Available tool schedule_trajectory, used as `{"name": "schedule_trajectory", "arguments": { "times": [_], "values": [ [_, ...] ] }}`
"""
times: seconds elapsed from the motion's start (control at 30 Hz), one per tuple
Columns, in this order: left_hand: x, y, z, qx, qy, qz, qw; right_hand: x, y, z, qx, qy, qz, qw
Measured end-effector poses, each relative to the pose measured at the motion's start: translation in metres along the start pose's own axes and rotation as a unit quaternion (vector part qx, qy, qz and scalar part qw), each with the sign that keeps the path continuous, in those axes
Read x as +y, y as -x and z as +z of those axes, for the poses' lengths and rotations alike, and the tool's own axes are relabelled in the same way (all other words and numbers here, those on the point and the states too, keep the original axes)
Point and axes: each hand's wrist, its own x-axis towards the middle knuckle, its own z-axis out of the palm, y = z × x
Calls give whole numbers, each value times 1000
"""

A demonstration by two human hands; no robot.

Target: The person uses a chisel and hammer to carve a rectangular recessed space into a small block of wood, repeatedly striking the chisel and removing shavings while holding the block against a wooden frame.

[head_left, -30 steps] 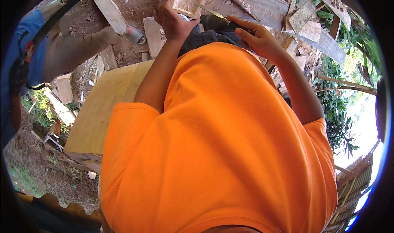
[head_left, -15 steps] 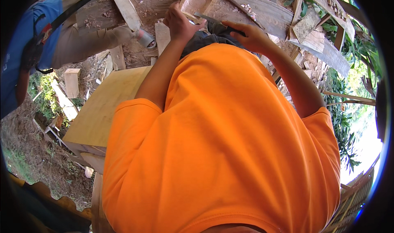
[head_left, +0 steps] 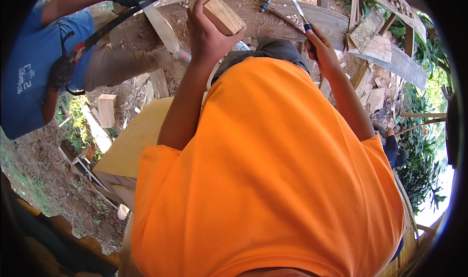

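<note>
My left hand [head_left: 204,40] is closed around a pale wooden block [head_left: 225,14], thumb along its near edge and fingers on its left side. The block is tipped so that its outer faces show; its hollow is hidden. On the right, my right hand [head_left: 321,50] grips the dark handle of a chisel [head_left: 295,5]. Its long metal blade points up and away, clear of the block. A hammer [head_left: 285,18] lies on the plank [head_left: 321,30] between the block and my right hand.
At left, a co-worker in a blue shirt [head_left: 29,87] and gloves holds a long black blade [head_left: 112,27]. A yellowish wooden box [head_left: 139,138] stands by my left arm. Offcuts [head_left: 375,99] litter the ground at right. Another person [head_left: 394,148] shows at the right edge.
My left hand has raised and turned the block, so its hollow no longer shows. The chisel has swung away from it to the right, blade upward. The co-worker's arms and gloves have come into view.
</note>
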Motion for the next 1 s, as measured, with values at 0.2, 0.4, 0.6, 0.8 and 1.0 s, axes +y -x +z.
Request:
{"name": "schedule_trajectory", "arguments": {
  "times": [0.2,0.4,0.6,0.8,1.0],
  "values": [
    [2,-15,-6,-185,-63,25,980,7,-1,-1,23,-48,5,999],
    [-23,-9,-4,-203,27,-14,979,27,13,10,39,-52,26,998],
    [-47,44,0,-171,22,-24,985,49,19,-1,40,-83,27,995],
    [-61,70,-7,-185,-39,-65,980,35,16,1,25,-53,44,997],
    [-68,74,-19,-182,-163,-36,969,21,8,8,12,-16,60,998]
  ]
}}
